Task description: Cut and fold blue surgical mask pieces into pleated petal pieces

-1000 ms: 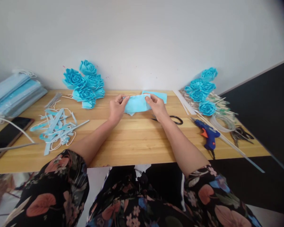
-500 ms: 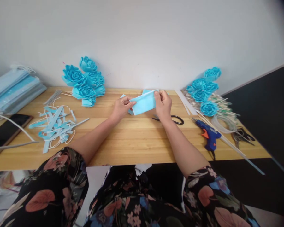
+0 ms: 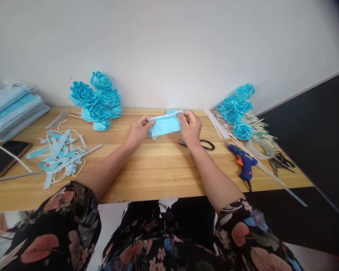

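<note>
A: Two hands are gripping the blue sheet (image 3: 165,124). The left hand (image 3: 139,130) is pinching its left end and the right hand (image 3: 190,126) its right end, fingers closed on the material.

B: Where is the sheet sitting?

A: It is hanging just above the tabletop (image 3: 158,169), with the scissors (image 3: 203,143) lying just beside the right wrist.

B: What is changing?

A: Half a second back, the right end was tilting upward. Now the sheet is levelling out, with a pale edge showing along the top. A second ago it was lying lower, nearly flat on the wood.

B: Reading?

A: Judgement only: the sheet is being turned and worked in the air, not pressed down.

B: Surroundings?

A: The glue gun (image 3: 243,163), paper roses (image 3: 94,99) and cut strips (image 3: 59,154) are staying put.
</note>
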Demonstrator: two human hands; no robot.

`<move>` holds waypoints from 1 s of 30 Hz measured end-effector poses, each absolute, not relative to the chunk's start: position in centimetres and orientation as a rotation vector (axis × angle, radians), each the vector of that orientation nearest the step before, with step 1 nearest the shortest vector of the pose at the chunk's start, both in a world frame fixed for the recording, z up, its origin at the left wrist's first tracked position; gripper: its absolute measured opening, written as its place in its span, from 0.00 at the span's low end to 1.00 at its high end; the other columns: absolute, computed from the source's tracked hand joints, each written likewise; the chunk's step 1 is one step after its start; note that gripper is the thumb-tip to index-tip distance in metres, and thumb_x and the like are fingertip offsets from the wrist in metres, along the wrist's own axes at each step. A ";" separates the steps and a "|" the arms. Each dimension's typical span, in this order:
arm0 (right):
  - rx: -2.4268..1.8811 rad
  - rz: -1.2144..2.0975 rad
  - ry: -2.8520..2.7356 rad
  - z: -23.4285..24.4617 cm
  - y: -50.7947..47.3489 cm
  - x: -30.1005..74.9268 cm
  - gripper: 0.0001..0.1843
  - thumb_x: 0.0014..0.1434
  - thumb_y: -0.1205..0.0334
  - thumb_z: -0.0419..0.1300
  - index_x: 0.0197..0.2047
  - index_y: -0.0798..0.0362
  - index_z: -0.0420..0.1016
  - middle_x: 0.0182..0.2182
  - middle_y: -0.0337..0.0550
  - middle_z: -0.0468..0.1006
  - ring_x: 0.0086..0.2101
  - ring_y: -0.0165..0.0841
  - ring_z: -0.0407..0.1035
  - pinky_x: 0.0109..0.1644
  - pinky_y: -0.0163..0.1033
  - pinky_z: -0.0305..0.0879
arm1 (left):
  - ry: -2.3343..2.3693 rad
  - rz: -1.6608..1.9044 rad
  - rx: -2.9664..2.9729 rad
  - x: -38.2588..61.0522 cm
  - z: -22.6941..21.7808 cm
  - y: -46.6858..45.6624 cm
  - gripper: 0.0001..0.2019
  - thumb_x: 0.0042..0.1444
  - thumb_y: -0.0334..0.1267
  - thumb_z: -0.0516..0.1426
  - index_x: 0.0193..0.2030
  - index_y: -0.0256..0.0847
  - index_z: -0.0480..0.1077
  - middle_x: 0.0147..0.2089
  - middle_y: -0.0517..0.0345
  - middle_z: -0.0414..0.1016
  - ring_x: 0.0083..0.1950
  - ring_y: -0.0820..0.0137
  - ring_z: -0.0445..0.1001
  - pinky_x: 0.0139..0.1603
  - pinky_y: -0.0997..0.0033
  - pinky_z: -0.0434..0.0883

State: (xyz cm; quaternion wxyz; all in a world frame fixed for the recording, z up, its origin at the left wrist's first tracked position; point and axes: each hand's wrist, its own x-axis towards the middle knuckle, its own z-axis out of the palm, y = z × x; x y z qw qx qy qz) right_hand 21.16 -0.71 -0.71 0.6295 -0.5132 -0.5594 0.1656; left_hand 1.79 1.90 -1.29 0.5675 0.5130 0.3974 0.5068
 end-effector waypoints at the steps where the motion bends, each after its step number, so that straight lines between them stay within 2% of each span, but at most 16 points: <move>1: -1.181 0.388 -1.279 -0.8 -0.7 21.2 0.14 0.59 0.50 0.61 0.32 0.52 0.72 0.21 0.32 0.63 0.24 0.26 0.54 0.28 0.34 0.53 | 0.923 1.179 1.177 1.8 -1.2 1.9 0.12 0.50 0.38 0.65 0.31 0.39 0.65 0.22 0.69 0.64 0.16 0.81 0.56 0.14 0.79 0.52; 4: -1.204 0.427 -1.277 -1.1 -0.5 21.2 0.14 0.58 0.49 0.62 0.36 0.52 0.75 0.20 0.31 0.61 0.23 0.27 0.53 0.27 0.34 0.53 | 0.871 1.149 1.108 1.8 -1.1 1.9 0.13 0.50 0.37 0.66 0.31 0.38 0.64 0.25 0.67 0.66 0.20 0.80 0.62 0.16 0.81 0.60; 6: -1.209 0.450 -1.287 -1.1 -0.5 21.3 0.15 0.58 0.48 0.62 0.37 0.52 0.75 0.21 0.31 0.60 0.23 0.27 0.53 0.27 0.35 0.54 | 0.844 1.140 1.060 1.8 -1.0 1.9 0.13 0.50 0.36 0.66 0.32 0.38 0.64 0.27 0.66 0.66 0.24 0.79 0.66 0.22 0.79 0.69; 9: -1.230 0.404 -1.315 -0.8 -0.7 21.2 0.18 0.60 0.46 0.59 0.30 0.52 0.71 0.20 0.32 0.58 0.23 0.27 0.52 0.28 0.35 0.54 | 0.810 1.144 1.009 1.8 -1.0 1.9 0.14 0.51 0.34 0.66 0.33 0.38 0.63 0.30 0.65 0.68 0.30 0.79 0.71 0.36 0.74 0.78; 12: -1.256 0.307 -1.347 -0.4 -1.0 21.1 0.21 0.63 0.45 0.56 0.25 0.51 0.64 0.20 0.32 0.54 0.24 0.27 0.50 0.29 0.35 0.52 | 0.793 1.152 1.004 1.8 -1.1 1.9 0.13 0.51 0.35 0.66 0.33 0.37 0.64 0.32 0.63 0.70 0.34 0.77 0.73 0.42 0.71 0.79; 16: -1.260 0.247 -1.361 -0.4 -1.1 21.1 0.22 0.65 0.47 0.53 0.25 0.50 0.59 0.21 0.32 0.52 0.24 0.27 0.49 0.30 0.34 0.51 | 0.779 1.157 1.013 1.8 -1.3 1.9 0.15 0.48 0.39 0.69 0.36 0.36 0.69 0.34 0.61 0.72 0.36 0.76 0.74 0.41 0.72 0.78; 19: -1.277 0.222 -1.361 -0.6 -1.0 21.1 0.22 0.66 0.47 0.52 0.25 0.50 0.59 0.21 0.32 0.52 0.25 0.27 0.49 0.31 0.34 0.52 | 0.768 1.153 1.050 1.8 -1.5 1.9 0.16 0.47 0.43 0.69 0.34 0.34 0.72 0.34 0.59 0.73 0.35 0.76 0.73 0.40 0.74 0.78; 23: -1.312 0.206 -1.355 -0.5 -1.0 21.0 0.22 0.65 0.44 0.52 0.26 0.50 0.60 0.21 0.32 0.53 0.25 0.27 0.50 0.31 0.34 0.52 | 0.776 1.186 1.071 1.8 -1.5 1.8 0.18 0.47 0.47 0.69 0.30 0.34 0.71 0.31 0.61 0.71 0.32 0.77 0.71 0.38 0.74 0.78; 30: -1.298 0.247 -1.312 -0.4 -0.9 21.3 0.22 0.65 0.44 0.52 0.26 0.51 0.61 0.22 0.33 0.53 0.26 0.27 0.50 0.30 0.34 0.52 | 0.773 1.225 1.119 1.9 -1.1 1.4 0.19 0.47 0.50 0.68 0.30 0.35 0.71 0.31 0.60 0.72 0.32 0.76 0.72 0.36 0.74 0.77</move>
